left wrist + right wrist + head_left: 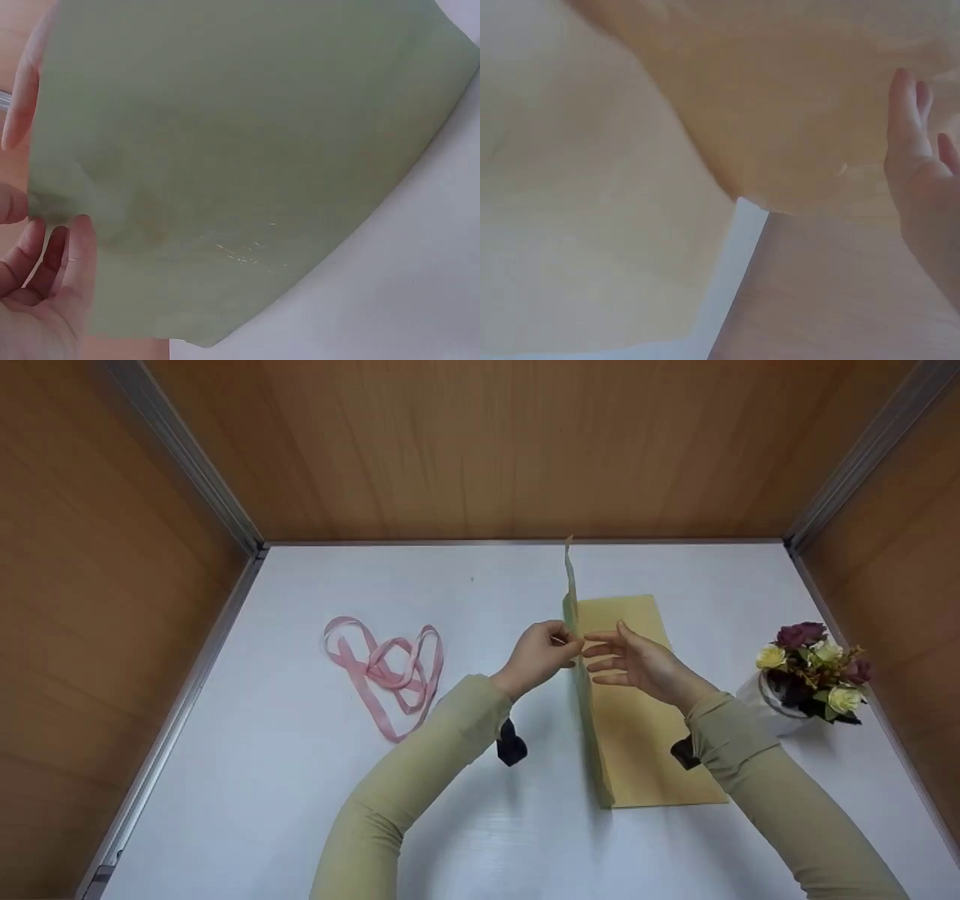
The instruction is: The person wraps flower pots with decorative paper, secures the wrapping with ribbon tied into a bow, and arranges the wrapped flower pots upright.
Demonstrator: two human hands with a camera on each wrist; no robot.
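Observation:
A sheet of wrapping paper point(649, 735), yellowish tan on one face and green on the other, lies partly flat on the table; its left part stands up as a flap. My left hand point(538, 654) pinches the top edge of this flap. In the left wrist view, the green face point(247, 165) fills much of the picture, with the left hand point(45, 300) at its edge. On the flap's tan side, my right hand point(646, 664) has its fingers extended close to it; whether they touch it is unclear.
A loosely coiled pink ribbon point(360, 682) lies on the white table point(225, 780) at the left. At the right is a white pot point(761, 705) of artificial flowers point(821, 667). Wooden panels point(480, 450) enclose the back and sides.

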